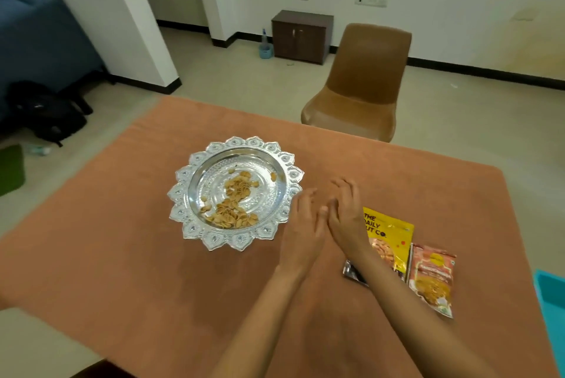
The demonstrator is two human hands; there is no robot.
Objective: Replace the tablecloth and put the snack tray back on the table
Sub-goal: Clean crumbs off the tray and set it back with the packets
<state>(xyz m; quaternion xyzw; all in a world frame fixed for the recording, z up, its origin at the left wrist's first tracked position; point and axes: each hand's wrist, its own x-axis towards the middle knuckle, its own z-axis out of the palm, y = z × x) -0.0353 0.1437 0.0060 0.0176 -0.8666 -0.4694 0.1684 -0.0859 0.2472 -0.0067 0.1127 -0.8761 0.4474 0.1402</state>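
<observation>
The worktop in front of me is covered edge to edge by an orange-brown tablecloth (122, 255), lying flat and smooth. Beyond its far edge stands a brown chair (360, 84), and a dark small cabinet (301, 35) sits against the wall. On the cloth, left of centre, rests the silver snack tray (195, 218) with its scalloped rim, and a loose scatter of snack pieces (235, 200) lies in its bowl. To my right, flat on the cloth, a yellow packet (394, 237) and a red packet (432, 280) lie side by side, touching. My left hand (301, 231) and right hand (348, 215) meet just right of the tray, palms brushing together, fingers loosely spread; neither grip holds anything. My right forearm crosses over the yellow packet's near corner.
</observation>
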